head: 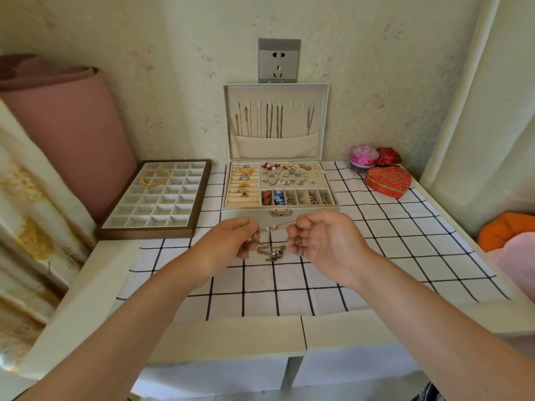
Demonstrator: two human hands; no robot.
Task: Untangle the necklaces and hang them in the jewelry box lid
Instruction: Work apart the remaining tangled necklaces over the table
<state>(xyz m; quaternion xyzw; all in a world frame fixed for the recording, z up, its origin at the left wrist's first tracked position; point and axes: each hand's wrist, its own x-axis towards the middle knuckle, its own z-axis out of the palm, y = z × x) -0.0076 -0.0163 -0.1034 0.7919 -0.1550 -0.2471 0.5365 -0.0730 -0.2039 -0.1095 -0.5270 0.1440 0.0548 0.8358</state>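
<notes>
Metal necklaces (271,246) pinched by fingers (245,252) of left hand (231,241), right hand (325,241); just before jewelry box (254,213) front edge.

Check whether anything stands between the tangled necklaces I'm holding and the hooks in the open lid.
Nothing visible blocks the way. The left hand and right hand hold the tangled necklaces just before the jewelry box; only its open lower half lies before the upright lid. Chains already hang on several hooks.

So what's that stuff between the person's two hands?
A tangle of necklaces, in the head view: left hand and right hand each pinch it, a beaded strand stretched between, the rest dangling over the checked cloth.
</notes>
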